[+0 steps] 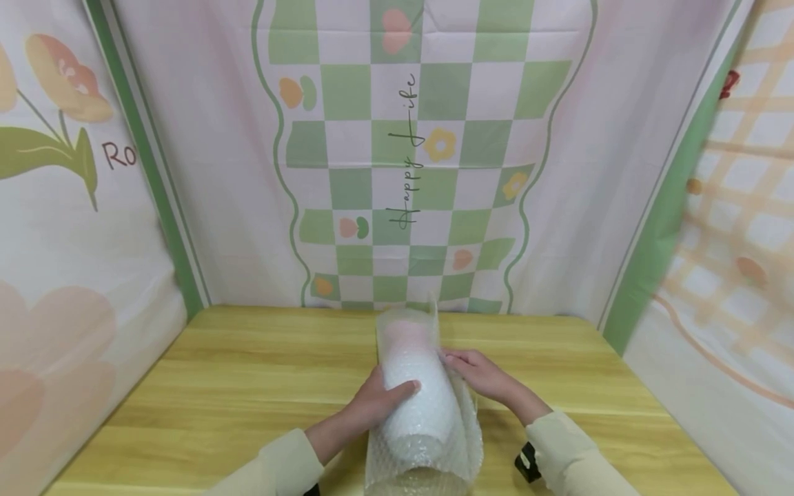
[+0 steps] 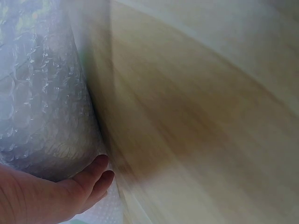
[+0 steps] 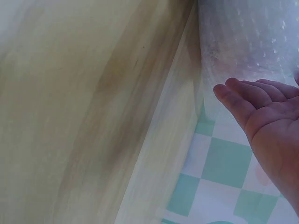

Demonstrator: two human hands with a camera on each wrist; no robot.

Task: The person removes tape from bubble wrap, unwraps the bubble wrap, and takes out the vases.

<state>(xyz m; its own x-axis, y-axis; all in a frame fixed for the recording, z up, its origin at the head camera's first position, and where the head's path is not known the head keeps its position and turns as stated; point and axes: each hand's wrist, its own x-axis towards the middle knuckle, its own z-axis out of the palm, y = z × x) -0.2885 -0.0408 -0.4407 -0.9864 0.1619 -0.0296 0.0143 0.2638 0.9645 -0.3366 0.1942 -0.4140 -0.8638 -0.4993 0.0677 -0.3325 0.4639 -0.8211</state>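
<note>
A rounded white object with a pink far end [image 1: 418, 393] lies lengthwise on the table, rolled in clear bubble wrap [image 1: 403, 448]. Its exact kind is blurred by the wrap. My left hand [image 1: 378, 403] grips the bundle from the left, thumb on top and fingers curving round the lower side; the left wrist view shows those fingertips [image 2: 100, 170] against the bubbles. On the other side, my right hand [image 1: 480, 372] pinches the loose edge of the wrap near the far end. Its fingers [image 3: 252, 93] lie along the wrap in the right wrist view, where the thumb is mostly cut off.
The wood-grain table [image 1: 260, 372] extends on both sides of the bundle. Behind it hangs a checked green and white cloth [image 1: 397, 145], with patterned cloths also at left and right. A black wrist device [image 1: 528, 463] shows beneath the right sleeve.
</note>
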